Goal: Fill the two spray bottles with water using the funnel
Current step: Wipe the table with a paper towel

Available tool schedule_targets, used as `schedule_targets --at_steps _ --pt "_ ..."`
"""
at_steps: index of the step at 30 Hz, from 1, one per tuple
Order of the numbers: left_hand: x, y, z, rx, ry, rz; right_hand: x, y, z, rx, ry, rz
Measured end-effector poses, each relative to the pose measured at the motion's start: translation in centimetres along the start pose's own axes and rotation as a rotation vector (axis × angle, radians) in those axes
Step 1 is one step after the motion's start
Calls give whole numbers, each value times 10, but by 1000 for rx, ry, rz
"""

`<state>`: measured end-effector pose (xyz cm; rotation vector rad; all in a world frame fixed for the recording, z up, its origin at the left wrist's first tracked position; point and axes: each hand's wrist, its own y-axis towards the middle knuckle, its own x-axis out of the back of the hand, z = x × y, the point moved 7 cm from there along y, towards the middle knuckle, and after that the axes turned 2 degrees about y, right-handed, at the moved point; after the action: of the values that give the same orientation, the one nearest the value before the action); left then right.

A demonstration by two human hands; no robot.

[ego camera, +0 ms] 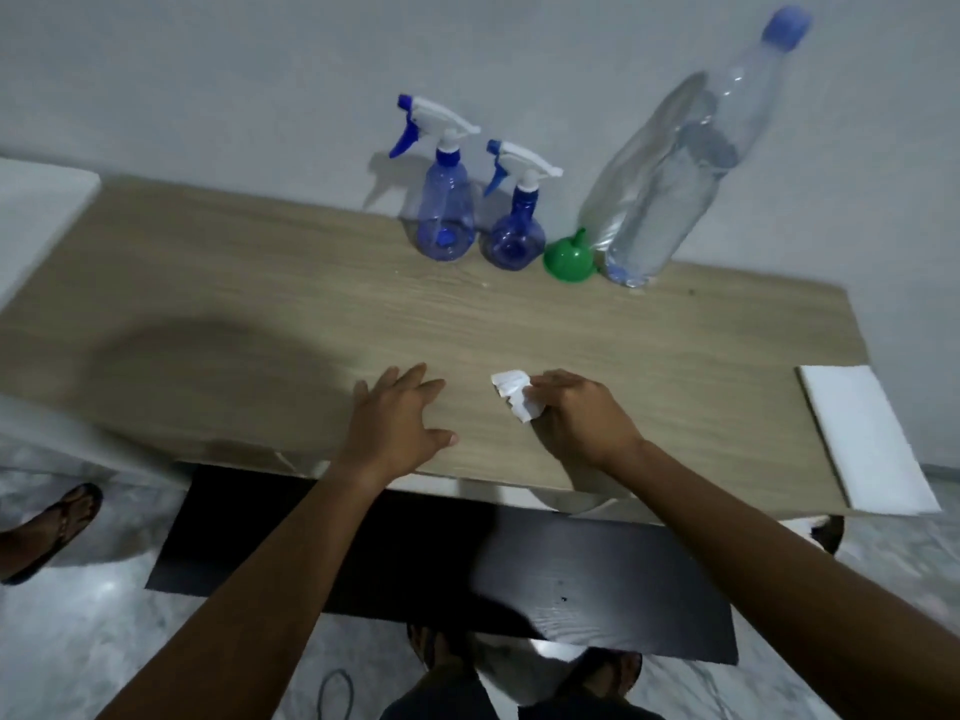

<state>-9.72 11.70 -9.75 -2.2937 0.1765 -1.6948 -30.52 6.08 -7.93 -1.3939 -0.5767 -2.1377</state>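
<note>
Right hand: fingers curled down and pinched on a crumpled scrap of white tissue, soft and ragged at its edges, pressed against the tabletop. Left hand: fingers spread and loose, holding nothing, palm down on or just over the wood, thumb stuck out toward the tissue. Both bare forearms reaching in from the near edge.

Under the hands, a table with a pale, matte wood-grain top, long straight streaks running across it. Below the near edge, a dark, nearly black board with a faint grain. At the right end of the table, a flat white rectangular sheet, smooth, overhanging the near edge.

Well apart from the hands, along the far edge by the plain grey wall, four things in a row. Taller spray bottle: translucent blue plastic, pear-shaped, white trigger head with blue lever, looking empty. Just beside it, shorter spray bottle: same plastic, rounder bulb, same head. Next, a small glossy green funnel, resting on its wide mouth with spout up, close against the water bottle: big, clear, ribbed, blue cap on, water inside.

Pale marbled floor below; sandalled foot at left.
</note>
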Motion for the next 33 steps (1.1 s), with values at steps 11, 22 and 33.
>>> schedule_targets --at_steps 11,22,33 --pt "-4 35 -255 -146 154 128 134 -145 -205 -866 829 -378" --pt "-88 64 -520 -347 36 238 213 -305 -357 -1005 993 -576" --pt "-149 71 -569 15 -68 164 202 -385 -479 -1219 490 -596"
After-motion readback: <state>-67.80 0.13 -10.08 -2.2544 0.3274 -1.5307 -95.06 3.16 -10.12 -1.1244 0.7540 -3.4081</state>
